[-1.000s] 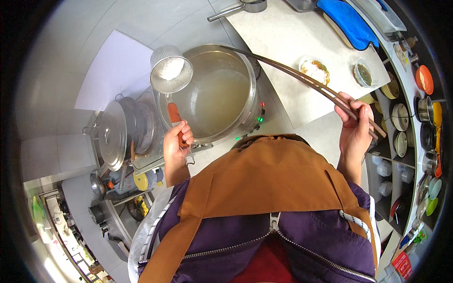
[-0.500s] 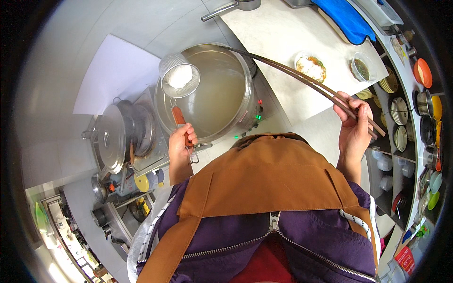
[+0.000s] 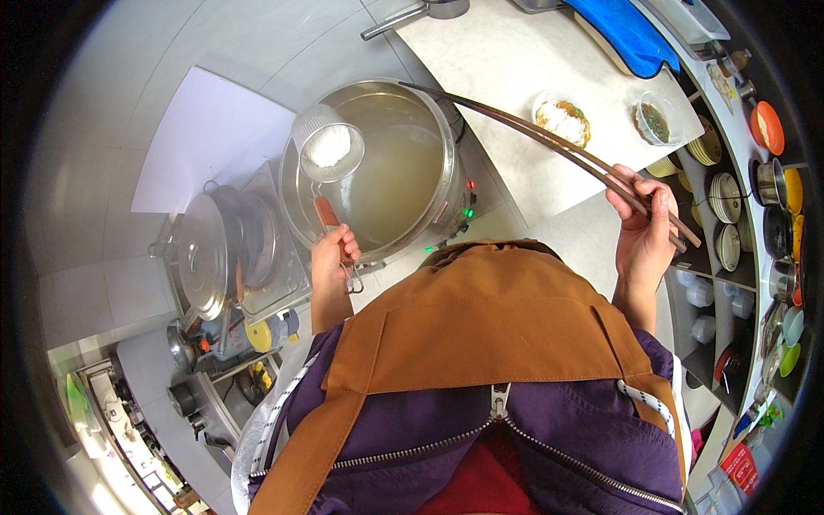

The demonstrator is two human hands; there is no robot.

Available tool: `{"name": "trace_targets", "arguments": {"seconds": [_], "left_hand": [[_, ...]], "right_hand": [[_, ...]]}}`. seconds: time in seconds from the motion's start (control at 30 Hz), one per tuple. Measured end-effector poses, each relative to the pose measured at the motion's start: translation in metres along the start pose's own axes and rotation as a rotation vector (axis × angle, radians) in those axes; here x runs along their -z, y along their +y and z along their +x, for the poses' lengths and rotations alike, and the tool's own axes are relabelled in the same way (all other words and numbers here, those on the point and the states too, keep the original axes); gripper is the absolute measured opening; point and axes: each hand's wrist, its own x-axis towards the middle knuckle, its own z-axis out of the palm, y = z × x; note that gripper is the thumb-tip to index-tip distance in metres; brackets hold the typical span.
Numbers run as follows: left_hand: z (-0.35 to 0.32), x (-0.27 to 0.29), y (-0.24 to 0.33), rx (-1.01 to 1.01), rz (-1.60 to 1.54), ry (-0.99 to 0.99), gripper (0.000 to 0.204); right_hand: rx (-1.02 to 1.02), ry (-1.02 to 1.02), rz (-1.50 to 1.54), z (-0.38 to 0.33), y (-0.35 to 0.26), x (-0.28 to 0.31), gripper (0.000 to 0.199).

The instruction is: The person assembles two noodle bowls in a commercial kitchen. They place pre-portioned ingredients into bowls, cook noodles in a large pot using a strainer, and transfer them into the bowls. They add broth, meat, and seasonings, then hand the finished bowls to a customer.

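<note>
Head view, left hand: the left hand (image 3: 333,256) is closing fully around the orange handle of a round wire-mesh strainer basket (image 3: 327,153), holding it raised over the near-left rim of the pot so that it hangs above the liquid rather than over the surface.
Head view, strainer contents: a clump of white noodles (image 3: 329,146) is sitting in the basket; whether it is dripping I cannot tell.
Head view, right hand: the right hand (image 3: 642,232) is pinching a pair of long dark wooden chopsticks (image 3: 549,142) near their thick ends, fingers curled shut on them; the tips are reaching across to the pot's far rim, well apart from the basket.
Head view, pot: the large round steel pot (image 3: 442,163) is holding cloudy pale broth, with small red and green lights glowing on its front.
Head view, surroundings: a white bowl with toppings (image 3: 562,120) and a smaller bowl of green garnish (image 3: 656,120) are standing on the pale surface (image 3: 498,60), under the chopsticks' line. A lidded steel pot (image 3: 202,256) is sitting to the left.
Head view, obstruction: the brown apron (image 3: 481,318) is hiding the near edge of the surface.
</note>
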Motion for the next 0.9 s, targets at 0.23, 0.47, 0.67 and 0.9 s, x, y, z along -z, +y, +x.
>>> {"name": "trace_targets", "arguments": {"seconds": [0.23,0.47,0.67,0.9], "left_hand": [[0.005,0.006,-0.006,0.017,-0.014,0.013,0.010],[0.007,0.010,0.023,0.191,-0.114,-0.132,0.009],[-0.004,0.027,0.016,0.184,-0.204,-0.203,0.009],[0.110,-0.006,0.002,0.485,-0.470,0.022,0.019]], "right_hand": [[-0.006,0.000,-0.001,0.000,0.001,-0.001,0.030],[-0.024,0.001,0.002,-0.001,0.002,0.000,0.027],[-0.019,0.050,-0.015,-0.007,0.003,0.003,0.025],[-0.057,0.043,-0.016,-0.007,0.017,0.009,0.025]]}}
